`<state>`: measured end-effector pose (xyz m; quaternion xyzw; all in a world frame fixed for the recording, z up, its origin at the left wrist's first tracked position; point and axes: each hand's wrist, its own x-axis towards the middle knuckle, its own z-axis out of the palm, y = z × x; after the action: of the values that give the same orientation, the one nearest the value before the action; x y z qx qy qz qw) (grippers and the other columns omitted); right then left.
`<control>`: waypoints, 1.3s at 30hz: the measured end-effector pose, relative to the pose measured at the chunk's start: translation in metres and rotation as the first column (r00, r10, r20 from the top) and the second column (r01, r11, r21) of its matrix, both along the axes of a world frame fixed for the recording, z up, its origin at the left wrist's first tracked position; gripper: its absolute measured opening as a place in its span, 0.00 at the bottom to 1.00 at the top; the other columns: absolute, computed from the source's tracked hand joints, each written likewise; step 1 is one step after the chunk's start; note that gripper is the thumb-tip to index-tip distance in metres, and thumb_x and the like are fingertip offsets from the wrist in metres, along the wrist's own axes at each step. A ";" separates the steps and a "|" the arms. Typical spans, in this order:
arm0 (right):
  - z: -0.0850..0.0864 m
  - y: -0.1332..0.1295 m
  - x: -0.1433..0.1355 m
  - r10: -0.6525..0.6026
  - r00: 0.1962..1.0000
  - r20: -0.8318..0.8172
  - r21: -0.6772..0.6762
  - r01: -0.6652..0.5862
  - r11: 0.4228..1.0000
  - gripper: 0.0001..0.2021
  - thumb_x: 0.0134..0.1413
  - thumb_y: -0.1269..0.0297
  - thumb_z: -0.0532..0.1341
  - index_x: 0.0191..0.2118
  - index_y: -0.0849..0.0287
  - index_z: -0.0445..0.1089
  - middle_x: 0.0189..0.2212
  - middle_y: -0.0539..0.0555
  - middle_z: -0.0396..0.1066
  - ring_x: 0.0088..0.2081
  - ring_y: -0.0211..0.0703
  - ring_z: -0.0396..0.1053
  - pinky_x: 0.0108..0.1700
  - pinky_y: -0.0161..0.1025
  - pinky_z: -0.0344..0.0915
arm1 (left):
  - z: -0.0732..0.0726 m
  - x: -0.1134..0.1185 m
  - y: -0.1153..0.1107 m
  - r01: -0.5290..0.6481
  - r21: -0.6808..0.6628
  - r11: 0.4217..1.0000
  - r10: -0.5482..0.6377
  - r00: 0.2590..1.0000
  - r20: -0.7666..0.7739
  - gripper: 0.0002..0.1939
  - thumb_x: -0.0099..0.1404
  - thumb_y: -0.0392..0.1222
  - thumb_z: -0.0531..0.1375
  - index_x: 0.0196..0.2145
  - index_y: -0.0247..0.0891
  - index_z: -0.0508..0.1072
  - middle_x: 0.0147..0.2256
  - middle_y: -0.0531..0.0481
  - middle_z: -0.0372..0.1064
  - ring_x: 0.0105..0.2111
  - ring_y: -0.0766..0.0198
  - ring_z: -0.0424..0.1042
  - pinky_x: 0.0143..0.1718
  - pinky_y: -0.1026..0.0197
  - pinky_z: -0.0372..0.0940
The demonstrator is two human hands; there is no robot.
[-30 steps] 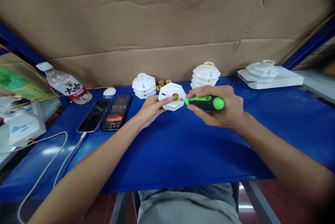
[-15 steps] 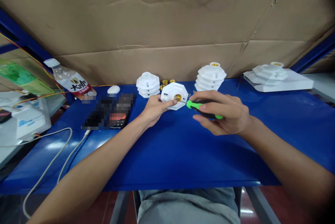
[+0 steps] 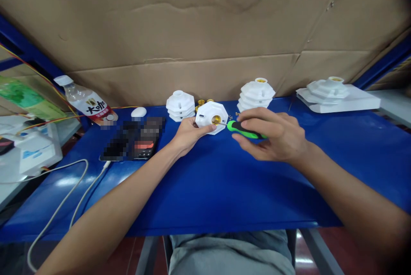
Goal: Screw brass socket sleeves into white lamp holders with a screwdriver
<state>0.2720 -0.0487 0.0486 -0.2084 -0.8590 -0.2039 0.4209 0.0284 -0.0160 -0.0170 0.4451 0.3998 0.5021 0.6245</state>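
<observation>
My left hand (image 3: 189,134) grips the lower left edge of a white octagonal lamp holder (image 3: 205,114), tilted so that its brass socket faces me. A green and black screwdriver (image 3: 245,130) lies in my right hand (image 3: 272,133), its thin shaft pointing left into the brass socket. Behind the lamp holder are several loose brass rings (image 3: 201,103). To its left stands a stack of white holders (image 3: 180,106) with no brass showing. Another stack (image 3: 256,95), topped by a brass-lined socket, rises behind my right hand. Tiny brass-coloured parts lie between.
Further right, more holders (image 3: 327,91) rest on a white box (image 3: 362,101). At the left are a phone (image 3: 149,138) with a white cable (image 3: 90,193), a white oval object (image 3: 138,112), a bottle (image 3: 88,101) and a power strip (image 3: 38,150). Cardboard (image 3: 192,22) backs the blue table (image 3: 199,193).
The screwdriver has turned a little in my right hand, whose fingers have shifted along the handle. My left hand still holds the lamp holder; the whole view has moved slightly.
</observation>
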 end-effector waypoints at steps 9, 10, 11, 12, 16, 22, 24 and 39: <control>-0.006 0.001 -0.006 0.100 0.994 -0.052 -0.125 -0.105 0.987 0.19 0.63 0.68 0.69 0.56 0.51 0.66 0.47 0.51 0.82 0.40 0.42 0.83 0.30 0.33 0.73 | -0.006 -0.002 0.004 -0.055 0.072 0.996 0.060 0.996 -0.070 0.26 0.49 0.41 0.81 0.45 0.32 0.83 0.48 0.37 0.82 0.47 0.50 0.80 0.57 0.45 0.71; -0.007 0.001 -0.007 0.101 0.993 -0.066 -0.141 -0.109 0.984 0.19 0.63 0.68 0.68 0.56 0.51 0.67 0.46 0.52 0.82 0.40 0.42 0.83 0.31 0.34 0.74 | -0.006 -0.002 0.004 -0.053 0.081 0.995 0.059 0.995 -0.081 0.25 0.49 0.41 0.80 0.45 0.32 0.83 0.48 0.37 0.82 0.47 0.50 0.80 0.57 0.45 0.71; -0.008 0.001 -0.008 0.094 0.992 -0.089 -0.166 -0.108 0.980 0.18 0.63 0.68 0.69 0.55 0.51 0.67 0.46 0.52 0.82 0.41 0.44 0.83 0.33 0.36 0.76 | -0.006 -0.002 0.004 -0.051 0.089 0.995 0.058 0.994 -0.088 0.25 0.50 0.42 0.80 0.45 0.32 0.83 0.48 0.38 0.82 0.47 0.50 0.80 0.57 0.44 0.71; -0.009 0.001 -0.009 0.081 0.990 -0.119 -0.191 -0.103 0.976 0.17 0.62 0.68 0.69 0.54 0.51 0.68 0.45 0.52 0.82 0.41 0.45 0.83 0.34 0.37 0.77 | -0.006 -0.002 0.003 -0.047 0.094 0.994 0.056 0.994 -0.092 0.25 0.50 0.42 0.80 0.45 0.33 0.83 0.48 0.38 0.82 0.47 0.50 0.79 0.57 0.44 0.71; -0.010 0.002 -0.011 0.051 0.975 -0.217 -0.243 -0.104 0.964 0.17 0.60 0.66 0.71 0.51 0.51 0.69 0.42 0.53 0.82 0.39 0.48 0.83 0.38 0.41 0.80 | -0.006 -0.003 0.004 -0.032 0.104 0.994 0.041 0.995 -0.088 0.24 0.50 0.42 0.80 0.44 0.33 0.84 0.48 0.38 0.82 0.47 0.50 0.79 0.57 0.44 0.70; -0.011 0.002 -0.010 0.111 0.977 -0.183 -0.273 -0.159 0.949 0.16 0.60 0.68 0.70 0.51 0.49 0.68 0.42 0.51 0.81 0.40 0.47 0.82 0.37 0.40 0.80 | -0.007 -0.003 0.005 -0.035 0.072 0.997 0.039 0.997 -0.063 0.25 0.49 0.41 0.80 0.45 0.33 0.84 0.48 0.38 0.82 0.47 0.51 0.79 0.56 0.45 0.71; -0.012 0.003 -0.009 0.105 0.977 -0.184 -0.286 -0.155 0.946 0.16 0.60 0.68 0.70 0.50 0.49 0.68 0.42 0.51 0.81 0.39 0.47 0.82 0.37 0.40 0.80 | -0.007 -0.003 0.005 -0.031 0.059 0.998 0.034 0.998 -0.050 0.25 0.49 0.41 0.80 0.44 0.33 0.84 0.48 0.38 0.82 0.47 0.51 0.80 0.56 0.46 0.71; -0.012 0.005 -0.006 0.088 0.959 -0.270 -0.317 -0.175 0.932 0.21 0.57 0.68 0.72 0.52 0.45 0.67 0.41 0.49 0.80 0.39 0.48 0.82 0.41 0.42 0.80 | -0.004 -0.003 0.004 -0.028 0.023 0.999 0.028 1.000 -0.011 0.24 0.48 0.39 0.81 0.43 0.33 0.84 0.48 0.39 0.82 0.47 0.50 0.80 0.58 0.45 0.71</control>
<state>0.2660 -0.0439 0.0361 -0.2429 -0.8330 0.0030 0.4971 0.0252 -0.0121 -0.0213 0.4494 0.4037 0.5129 0.6099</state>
